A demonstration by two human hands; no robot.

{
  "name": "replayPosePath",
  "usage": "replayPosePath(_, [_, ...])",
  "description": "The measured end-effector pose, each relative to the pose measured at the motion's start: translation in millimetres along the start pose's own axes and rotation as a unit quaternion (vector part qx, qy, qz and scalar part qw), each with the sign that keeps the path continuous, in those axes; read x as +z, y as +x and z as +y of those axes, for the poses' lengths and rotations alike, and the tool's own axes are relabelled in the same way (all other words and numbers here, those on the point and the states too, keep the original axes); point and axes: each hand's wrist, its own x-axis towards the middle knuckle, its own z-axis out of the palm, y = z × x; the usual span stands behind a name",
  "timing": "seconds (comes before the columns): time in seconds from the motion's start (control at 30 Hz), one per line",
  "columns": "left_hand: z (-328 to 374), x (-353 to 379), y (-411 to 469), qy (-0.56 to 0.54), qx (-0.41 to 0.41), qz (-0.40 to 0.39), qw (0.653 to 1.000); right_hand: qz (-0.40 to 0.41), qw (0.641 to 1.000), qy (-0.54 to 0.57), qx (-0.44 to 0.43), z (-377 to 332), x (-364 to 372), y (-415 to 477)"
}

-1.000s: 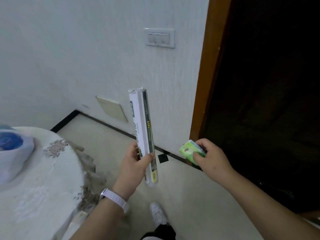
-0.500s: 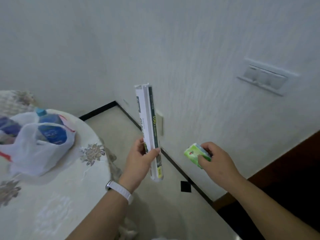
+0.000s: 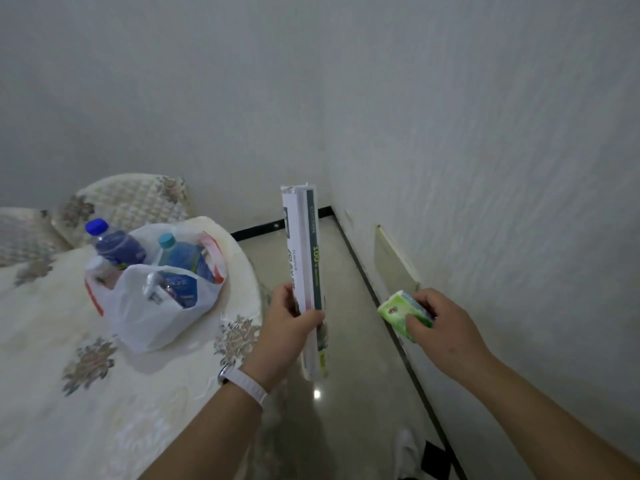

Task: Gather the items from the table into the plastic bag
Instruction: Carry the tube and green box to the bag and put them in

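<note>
My left hand (image 3: pixel 289 325) grips a long white and green roll box (image 3: pixel 304 258), held upright over the floor just right of the table. My right hand (image 3: pixel 441 329) holds a small green tissue pack (image 3: pixel 398 313) near the wall. A white plastic bag (image 3: pixel 152 306) stands open on the round table (image 3: pixel 104 393), left of both hands. Inside it are a dark blue bottle (image 3: pixel 116 245), a light blue bottle (image 3: pixel 183 254) and more bottles.
The table has a cream flowered cloth. Padded chair backs (image 3: pixel 135 199) stand behind it. A white wall runs close on the right with a plate (image 3: pixel 394 261) low on it. The tiled floor (image 3: pixel 346 410) lies between table and wall; my white shoe (image 3: pixel 407 448) shows below.
The view has swung left, away from the dark doorway, bringing the table and bag into sight. Both hands keep their items in the same hold.
</note>
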Motion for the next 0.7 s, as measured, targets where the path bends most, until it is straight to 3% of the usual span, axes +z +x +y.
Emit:
replayPosePath(0.3, [36.8, 18.2, 69.7, -0.005, 0.013, 0.153, 0.988, -0.097, 0.991, 0.014, -0.094, -17.2, -13.9, 138.4])
replayPosePath(0.7, [24.2, -41.4, 136.1, -0.023, -0.017, 0.307, 0.951, -0.222, 0.965, -0.011, -0.141, -71.8, 59.0, 241.4])
